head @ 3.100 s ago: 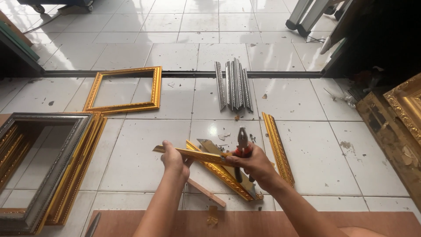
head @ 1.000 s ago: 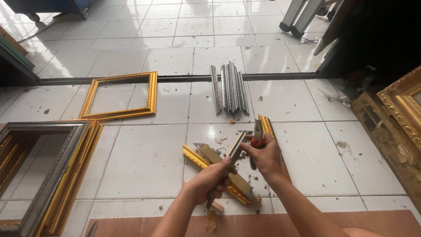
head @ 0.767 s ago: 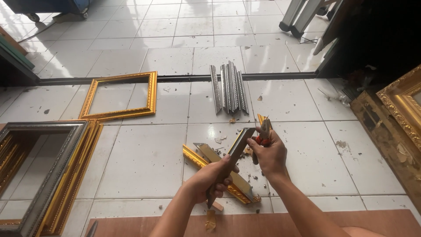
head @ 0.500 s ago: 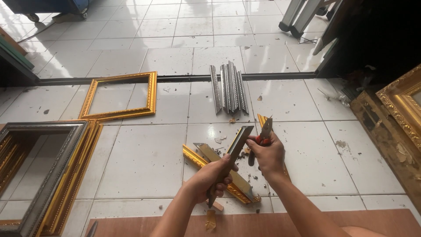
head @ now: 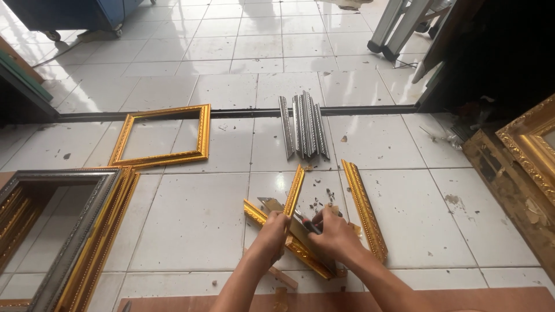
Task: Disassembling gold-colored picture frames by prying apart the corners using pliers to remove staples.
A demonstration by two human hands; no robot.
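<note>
My left hand [head: 273, 231] grips the lower end of a gold moulding strip [head: 294, 190] that points away from me over the tiled floor. My right hand [head: 335, 234] is closed around red-handled pliers [head: 309, 224], mostly hidden by the fingers, right beside the strip. Both hands are low, just above other gold moulding pieces [head: 292, 247] lying on the tiles. A longer gold moulding piece [head: 363, 208] lies to the right of my right hand.
A finished gold frame [head: 162, 136] lies at the left. A bundle of grey moulding strips [head: 303, 124] lies ahead. Stacked grey and gold frames [head: 69, 237] sit at the near left, ornate gold frames [head: 529, 150] at the right. A brown board [head: 462, 299] runs along the bottom edge.
Both hands have dropped toward the floor. The gold strip, held tilted in the air before, now points straight ahead, and the pliers have come down beside it.
</note>
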